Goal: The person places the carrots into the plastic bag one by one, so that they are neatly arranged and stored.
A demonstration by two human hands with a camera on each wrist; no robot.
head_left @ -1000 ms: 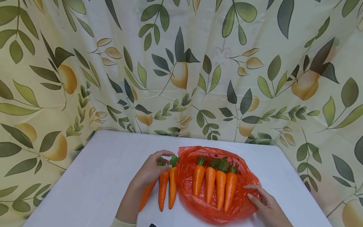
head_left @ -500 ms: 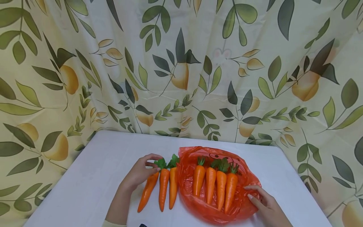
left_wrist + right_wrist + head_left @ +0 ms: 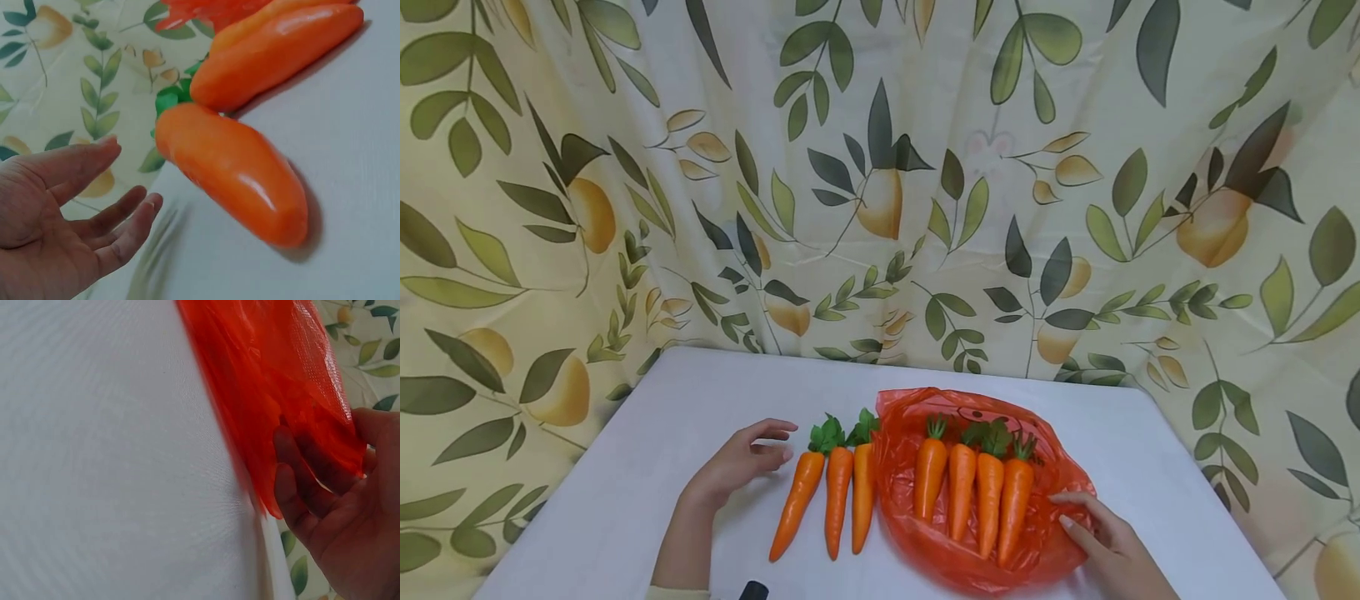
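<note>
My left hand (image 3: 739,460) is just left of three orange carrots with green tops, holding nothing, its fingers loosely bent. In the left wrist view, that hand (image 3: 81,219) is apart from the nearest carrot (image 3: 234,172). The leftmost carrot (image 3: 796,507), middle carrot (image 3: 838,504) and right carrot (image 3: 862,500) lie side by side on the white table. A red plastic bag (image 3: 940,567) lies opened out to their right, with several carrots (image 3: 989,504) in a row on it. My right hand (image 3: 1105,537) holds the bag's right edge between thumb and fingers.
The white table (image 3: 647,467) reaches back to a curtain (image 3: 880,275) printed with leaves and fruit, which also closes off both sides. A small dark object (image 3: 754,591) shows by the left wrist at the bottom edge.
My left hand has drawn away to the left from the carrot tops, leaving the three loose carrots in full view. The right hand has stayed at the bag's edge.
</note>
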